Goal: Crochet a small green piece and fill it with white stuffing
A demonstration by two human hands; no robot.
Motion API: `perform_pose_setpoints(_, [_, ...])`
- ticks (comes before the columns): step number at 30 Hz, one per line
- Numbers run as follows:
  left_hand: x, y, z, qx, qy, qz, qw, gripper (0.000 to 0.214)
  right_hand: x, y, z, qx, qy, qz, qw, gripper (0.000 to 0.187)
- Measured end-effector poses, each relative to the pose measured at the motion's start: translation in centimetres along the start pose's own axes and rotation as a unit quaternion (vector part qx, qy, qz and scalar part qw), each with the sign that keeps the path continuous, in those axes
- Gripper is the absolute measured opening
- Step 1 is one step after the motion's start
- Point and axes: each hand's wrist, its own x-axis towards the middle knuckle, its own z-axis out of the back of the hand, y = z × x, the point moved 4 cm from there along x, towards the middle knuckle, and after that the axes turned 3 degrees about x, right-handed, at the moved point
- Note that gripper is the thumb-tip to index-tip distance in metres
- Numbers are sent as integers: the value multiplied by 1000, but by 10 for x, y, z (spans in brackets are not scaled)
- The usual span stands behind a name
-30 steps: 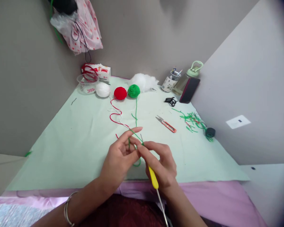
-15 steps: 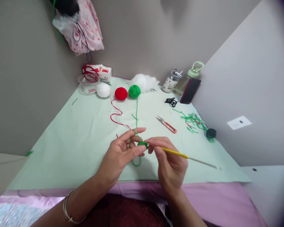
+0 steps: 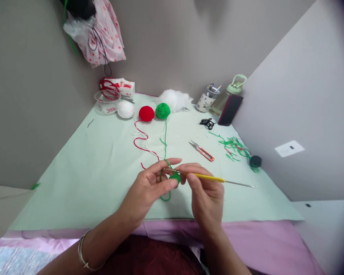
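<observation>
Between thumb and fingers, my left hand (image 3: 150,187) pinches a small green crochet piece (image 3: 175,177). Green yarn (image 3: 165,141) runs from the green yarn ball (image 3: 163,110) down over my left index finger, and a loop of it hangs below the hand. My right hand (image 3: 206,191) grips the yellow handle of a crochet hook (image 3: 210,177) like a pen. The hook's thin metal tip reaches left across the top of the crochet piece, by the yarn. Its other metal end sticks out to the right. My fingers partly hide the crochet piece.
A red yarn ball (image 3: 146,113) and a white yarn ball (image 3: 125,109) sit at the back, loose strands trailing forward. Orange thread snips (image 3: 202,150) lie right of centre. Green yarn scraps (image 3: 233,147), a black claw clip (image 3: 207,123), a phone (image 3: 231,110) and a bottle (image 3: 225,97) are on the right.
The crochet hook has swung to a flatter angle, its tip now further left past the crochet piece. My left index finger has shifted slightly right and down with the yarn.
</observation>
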Motion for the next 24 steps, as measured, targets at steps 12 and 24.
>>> perform_pose_setpoints(12, [-4,-6,8,88,-35,-25,995,32,-3,5,6,38,6,-16,999,24])
perform_pose_setpoints(24, [-9,-22,2,254,-106,-154,949,30,-10,26,-4,-183,101,166,964,23])
